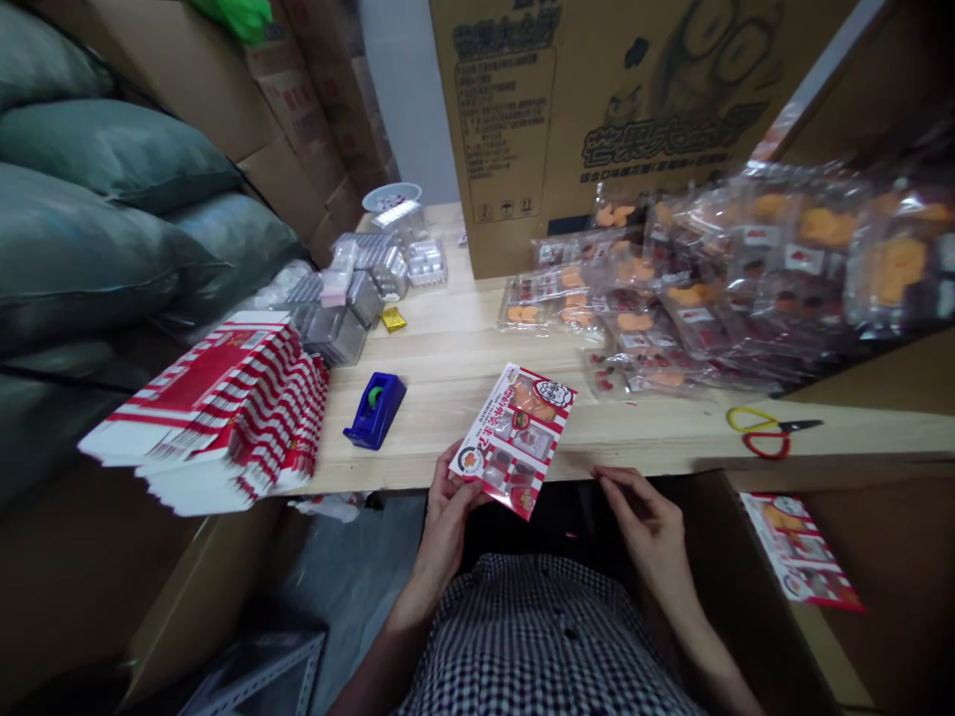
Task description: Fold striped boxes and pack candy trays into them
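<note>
My left hand [450, 497] grips the lower left corner of a flat red-and-white striped packet [514, 438], thumb on top. Its printed front has clear windows, with orange and dark red pieces showing inside. The packet tilts over the front edge of the wooden table [448, 378]. To its right, my right hand [648, 512] is apart from the packet, thumb and forefinger tips pressed together at the table edge. Whether a small thing sits between those fingertips I cannot make out.
Left of the packet are a blue tape dispenser [375, 410] and a stack of folded striped cartons [231, 408]. Clear-wrapped trays [686, 288] pile up at right, near scissors [772, 430]. Another striped packet [802, 550] lies in an open cardboard box [887, 636]. A large carton [522, 129] stands behind.
</note>
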`<state>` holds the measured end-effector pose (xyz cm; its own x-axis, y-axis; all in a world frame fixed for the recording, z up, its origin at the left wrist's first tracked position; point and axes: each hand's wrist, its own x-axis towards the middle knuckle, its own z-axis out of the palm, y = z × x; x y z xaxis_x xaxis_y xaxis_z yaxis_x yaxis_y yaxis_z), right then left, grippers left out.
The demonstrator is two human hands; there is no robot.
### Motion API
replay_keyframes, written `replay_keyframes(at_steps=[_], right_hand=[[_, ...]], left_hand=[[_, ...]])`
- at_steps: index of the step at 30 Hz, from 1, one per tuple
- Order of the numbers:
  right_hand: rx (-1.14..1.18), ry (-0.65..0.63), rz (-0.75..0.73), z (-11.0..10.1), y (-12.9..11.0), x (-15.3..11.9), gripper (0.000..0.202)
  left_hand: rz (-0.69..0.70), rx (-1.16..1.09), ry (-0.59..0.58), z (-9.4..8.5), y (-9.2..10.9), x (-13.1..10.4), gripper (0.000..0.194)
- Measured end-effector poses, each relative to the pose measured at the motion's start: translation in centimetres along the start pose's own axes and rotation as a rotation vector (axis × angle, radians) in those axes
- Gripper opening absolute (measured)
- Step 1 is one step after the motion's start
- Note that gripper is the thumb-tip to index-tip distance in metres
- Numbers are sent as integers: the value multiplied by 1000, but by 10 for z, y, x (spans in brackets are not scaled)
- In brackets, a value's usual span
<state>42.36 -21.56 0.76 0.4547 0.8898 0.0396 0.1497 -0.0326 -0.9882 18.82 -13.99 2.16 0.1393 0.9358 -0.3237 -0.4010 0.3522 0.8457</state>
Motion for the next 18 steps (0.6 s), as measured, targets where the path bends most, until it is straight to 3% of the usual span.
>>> replay_keyframes(at_steps=[2, 4, 6, 9, 14, 18], right_hand=[[159, -6, 167, 5, 1, -1, 34], [347, -95, 270, 17, -2, -5, 51], [508, -159, 301, 32, -9, -8, 56], [645, -112, 307, 44, -19, -11, 52], [674, -150, 345, 32, -19, -10, 52], [600, -234, 352, 18, -12, -8, 56]], left_hand=[[-2, -15, -31, 7, -3, -1, 67], [-20, -34, -73, 15, -11, -4, 70], [-46, -43, -128, 23, -19, -9, 72], [-76, -30, -229, 33, -28, -15, 67], [-104, 40, -359, 33, -18, -7, 50], [-66, 55, -344, 29, 5, 13, 51]])
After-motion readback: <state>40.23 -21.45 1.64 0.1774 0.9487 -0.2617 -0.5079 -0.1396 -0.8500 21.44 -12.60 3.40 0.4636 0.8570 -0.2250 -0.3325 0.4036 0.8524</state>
